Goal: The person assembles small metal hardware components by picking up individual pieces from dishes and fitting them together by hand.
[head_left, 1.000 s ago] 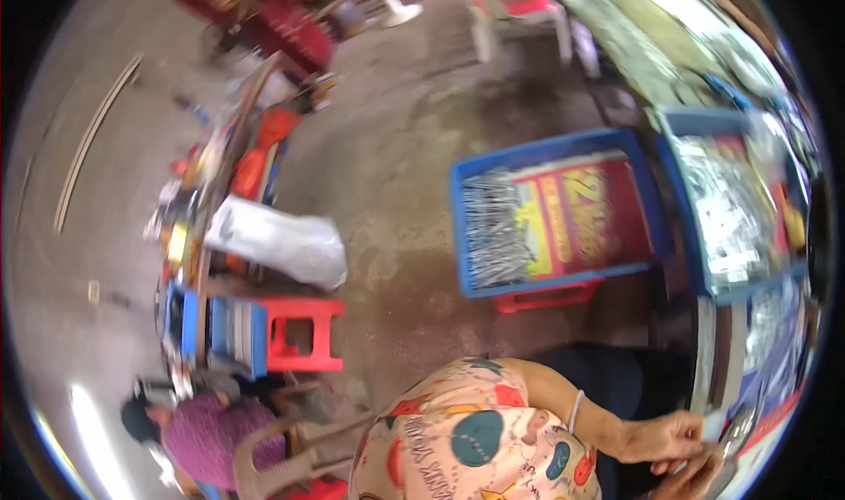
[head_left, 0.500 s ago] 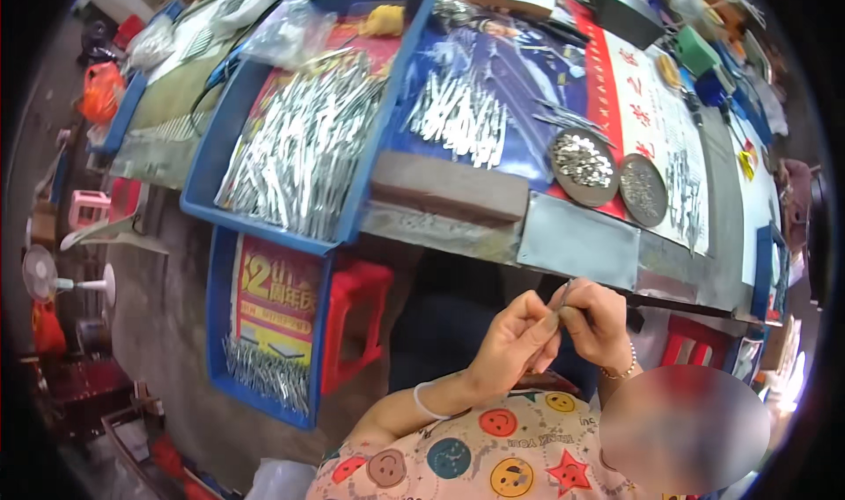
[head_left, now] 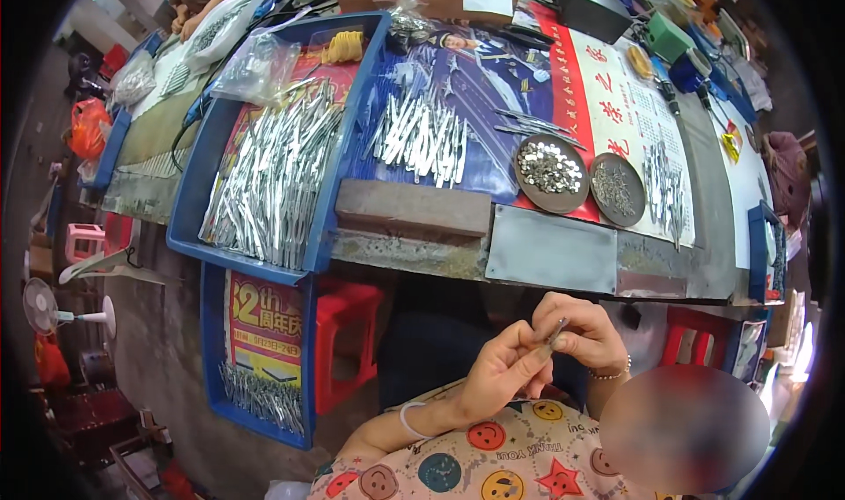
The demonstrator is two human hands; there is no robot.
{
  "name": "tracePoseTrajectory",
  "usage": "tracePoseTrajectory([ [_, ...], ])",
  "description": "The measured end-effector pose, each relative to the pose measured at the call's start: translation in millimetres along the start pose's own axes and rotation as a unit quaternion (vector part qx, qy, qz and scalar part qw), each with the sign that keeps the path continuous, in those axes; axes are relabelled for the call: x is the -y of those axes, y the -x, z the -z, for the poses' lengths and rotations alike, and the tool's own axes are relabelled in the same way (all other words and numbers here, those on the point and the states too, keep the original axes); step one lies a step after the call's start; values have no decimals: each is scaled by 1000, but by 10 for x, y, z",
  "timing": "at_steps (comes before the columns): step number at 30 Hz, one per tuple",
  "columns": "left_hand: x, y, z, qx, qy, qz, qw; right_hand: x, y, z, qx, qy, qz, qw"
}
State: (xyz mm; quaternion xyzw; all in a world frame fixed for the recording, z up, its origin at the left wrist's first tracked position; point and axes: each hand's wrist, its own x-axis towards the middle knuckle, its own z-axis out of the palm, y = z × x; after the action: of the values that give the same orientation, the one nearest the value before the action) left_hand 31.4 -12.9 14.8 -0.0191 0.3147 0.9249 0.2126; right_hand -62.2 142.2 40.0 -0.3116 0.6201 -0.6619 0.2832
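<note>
Close to my body, just off the table's front edge, my left hand (head_left: 503, 368) and my right hand (head_left: 583, 331) meet. Between their fingertips is a slim grey metal piece (head_left: 557, 330), pinched from both sides; the fingers hide most of it, so I cannot tell its exact kind. Beyond them on the table lie a pile of slim silver metal pieces (head_left: 424, 139) and a round dish (head_left: 554, 207) of small shiny parts. A smaller dish (head_left: 623, 221) holds finer bits. More slim pieces (head_left: 664, 187) lie to its right.
A blue tray (head_left: 354, 117) heaped with slim metal pieces overhangs the table edge at left, above a lower blue tray (head_left: 307, 368). A brown block (head_left: 414, 208) and a flat grey plate (head_left: 553, 252) line the front edge. A red stool (head_left: 346, 337) stands below. Another person's hand (head_left: 187, 23) shows at far left.
The view has shifted, so the table things appear farther left. My hands stay together, and the metal piece now shows more between the fingertips.
</note>
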Motion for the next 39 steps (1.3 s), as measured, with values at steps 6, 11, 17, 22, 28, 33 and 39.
tracePoseTrajectory([
  [6, -29, 63, -32, -81, 26, 22, 996, 115, -16, -10, 4, 77, -5, 997],
  [11, -84, 129, -6, -98, 13, 41, 994, 62, 8, -38, -5, 94, -3, 996],
  [17, -10, 147, 40, -102, 1, 17, 995, -45, 84, -143, -56, 41, -14, 997],
  [22, -39, 140, 29, -94, -89, 6, 992, -66, 114, -116, -117, 86, -1, 989],
  [28, -15, 153, 40, -83, -165, -5, 983, 53, 45, -104, -56, 268, 8, 962],
  [33, -65, 149, 42, -74, -162, -6, 984, 107, 41, -183, -14, 327, -35, 944],
  [39, -39, 140, 36, -90, -134, -6, 987, 100, 26, -168, -7, 367, -35, 930],
])
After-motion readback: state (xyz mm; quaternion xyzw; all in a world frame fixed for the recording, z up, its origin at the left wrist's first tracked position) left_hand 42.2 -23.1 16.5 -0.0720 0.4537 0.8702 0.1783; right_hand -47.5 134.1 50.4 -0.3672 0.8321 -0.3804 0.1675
